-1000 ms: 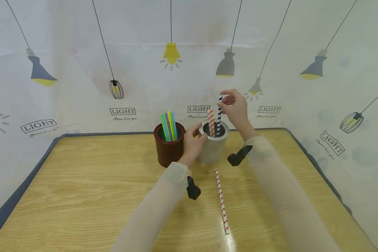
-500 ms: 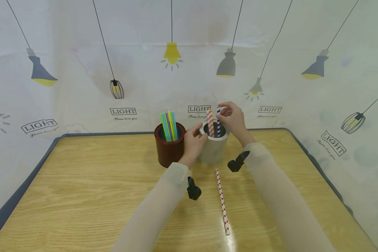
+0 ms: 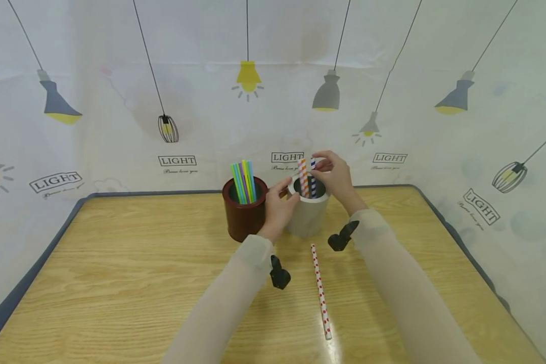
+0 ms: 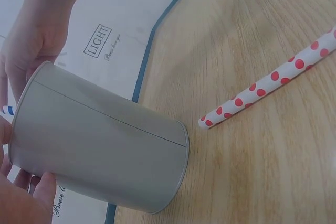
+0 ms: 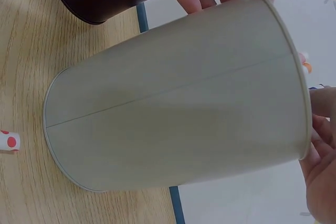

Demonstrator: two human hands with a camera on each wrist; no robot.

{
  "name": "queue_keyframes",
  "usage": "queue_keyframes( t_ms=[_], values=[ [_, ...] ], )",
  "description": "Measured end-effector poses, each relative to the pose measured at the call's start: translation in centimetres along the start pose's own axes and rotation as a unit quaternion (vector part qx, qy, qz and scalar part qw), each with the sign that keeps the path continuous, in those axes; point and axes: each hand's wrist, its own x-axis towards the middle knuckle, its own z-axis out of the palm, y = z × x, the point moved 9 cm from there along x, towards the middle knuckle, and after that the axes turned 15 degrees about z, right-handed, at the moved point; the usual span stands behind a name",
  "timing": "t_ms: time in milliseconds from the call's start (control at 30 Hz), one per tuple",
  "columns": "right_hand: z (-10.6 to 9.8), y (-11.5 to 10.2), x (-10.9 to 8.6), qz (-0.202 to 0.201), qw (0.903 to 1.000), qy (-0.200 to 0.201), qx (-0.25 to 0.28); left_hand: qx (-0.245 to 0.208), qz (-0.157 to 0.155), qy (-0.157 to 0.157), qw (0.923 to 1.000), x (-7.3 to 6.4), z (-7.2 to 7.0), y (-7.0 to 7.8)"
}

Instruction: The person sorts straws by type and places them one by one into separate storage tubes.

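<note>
A light grey cylindrical holder (image 3: 306,217) stands upright on the wooden table, its side filling much of both wrist views. My left hand (image 3: 279,210) grips its left side near the rim, fingers behind and thumb in front. Above the opening, my right hand (image 3: 338,177) pinches the upper end of a blue-and-white striped paper straw (image 3: 313,189), whose lower part is inside the holder. Orange-and-white striped straws (image 3: 304,179) lean beside it in the same holder. In front lies a white paper straw with red dots (image 3: 320,293), its far end near the holder's base.
Just left of the grey holder stands a dark red-brown holder (image 3: 243,222) with several bright plastic straws (image 3: 244,183) in it. Behind the table's far edge hangs a white backdrop (image 3: 209,111) printed with lamps. Bare wood (image 3: 132,283) extends across the left side.
My right hand has moved down and slightly left, lowering the blue-striped straw deeper into the grey holder. The left hand and the red-dotted straw stay where they were.
</note>
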Motion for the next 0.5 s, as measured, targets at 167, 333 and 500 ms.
queue_keyframes(
  t_ms=[167,333,500],
  values=[
    [-0.3,-0.3,-0.2,-0.004,0.9999,0.003,-0.01,0.003,-0.002,-0.001,1.0,0.0,0.1,0.1],
    [-1.0,-0.6,-0.6,0.001,0.9999,-0.01,-0.01,0.001,-0.004,0.002,1.0,-0.1,0.1,0.1],
    [-1.5,-0.2,-1.0,0.018,0.9988,-0.042,-0.014,0.003,-0.005,0.006,1.0,-0.1,0.0,-0.1]
  ],
)
